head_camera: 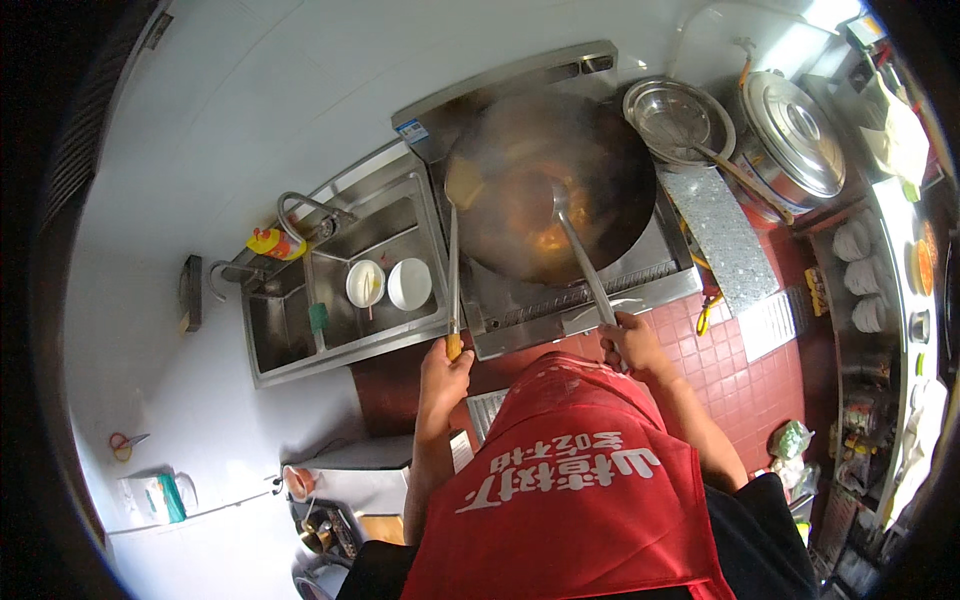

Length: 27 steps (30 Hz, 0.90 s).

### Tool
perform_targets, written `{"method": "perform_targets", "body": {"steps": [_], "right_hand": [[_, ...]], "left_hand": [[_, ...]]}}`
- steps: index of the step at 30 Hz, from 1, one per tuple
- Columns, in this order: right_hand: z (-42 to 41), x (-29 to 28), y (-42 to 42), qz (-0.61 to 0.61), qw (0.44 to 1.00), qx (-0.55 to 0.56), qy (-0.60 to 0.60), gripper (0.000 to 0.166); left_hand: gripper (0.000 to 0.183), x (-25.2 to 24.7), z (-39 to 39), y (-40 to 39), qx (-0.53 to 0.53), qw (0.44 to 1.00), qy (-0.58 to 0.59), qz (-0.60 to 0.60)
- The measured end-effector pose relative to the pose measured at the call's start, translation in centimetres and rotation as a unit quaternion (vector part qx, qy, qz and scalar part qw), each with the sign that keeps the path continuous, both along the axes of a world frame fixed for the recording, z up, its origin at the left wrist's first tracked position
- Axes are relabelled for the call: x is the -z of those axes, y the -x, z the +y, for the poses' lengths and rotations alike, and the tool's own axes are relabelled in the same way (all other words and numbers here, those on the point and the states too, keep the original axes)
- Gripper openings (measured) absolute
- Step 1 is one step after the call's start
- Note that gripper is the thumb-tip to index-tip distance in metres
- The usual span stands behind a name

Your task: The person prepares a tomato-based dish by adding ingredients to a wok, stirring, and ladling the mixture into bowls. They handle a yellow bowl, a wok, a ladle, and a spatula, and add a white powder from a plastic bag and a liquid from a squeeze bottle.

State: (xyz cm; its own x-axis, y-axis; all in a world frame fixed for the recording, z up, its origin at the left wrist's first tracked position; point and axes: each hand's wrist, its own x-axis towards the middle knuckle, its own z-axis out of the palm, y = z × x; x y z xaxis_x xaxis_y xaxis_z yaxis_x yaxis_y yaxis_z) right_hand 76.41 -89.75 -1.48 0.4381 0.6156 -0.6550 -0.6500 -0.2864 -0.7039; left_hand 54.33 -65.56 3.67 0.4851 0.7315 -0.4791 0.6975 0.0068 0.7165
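Observation:
A large dark wok (630, 172) sits on a stainless steel stove, with steam above the reddish-brown food (551, 236) in it. My left hand (445, 375) grips the wooden end of a long-handled utensil (454, 277); its broad head lies at the wok's left side, blurred by steam. In my right hand (631, 345) is the metal handle of a ladle (585, 259), whose bowl reaches into the middle of the wok. Both hands are at the stove's front edge, the right one beside a pale cloth or sheet.
Left of the stove stands a steel sink (442, 326) with two white bowls (410, 284). At right are a steel basin (731, 142) with strainer, a lidded stockpot (795, 124) and a speckled counter (720, 232). Shelves with stacked bowls (861, 277) line the far right.

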Motion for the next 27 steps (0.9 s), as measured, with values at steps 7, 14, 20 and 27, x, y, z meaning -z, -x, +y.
{"method": "perform_targets", "body": {"steps": [7,14,20,27], "right_hand": [[-1.1,1.4,-0.5,0.369,0.898,0.074,-0.229,0.025],[-2.6,-0.5,0.9,0.328,0.912,0.079,-0.234,0.038],[-4.5,-4.3,1.6,0.348,0.896,0.124,-0.248,0.039],[-7.1,-6.6,3.1,0.364,0.862,0.154,-0.318,0.047]], "left_hand": [[0.026,-1.6,0.3,1.3,-0.053,0.982,0.127,-0.128],[0.025,0.5,0.7,1.3,-0.047,0.982,0.098,-0.152],[0.03,3.6,1.3,1.1,0.061,0.981,-0.113,-0.145],[0.035,2.8,0.8,-0.6,-0.048,0.897,0.38,-0.22]]}}
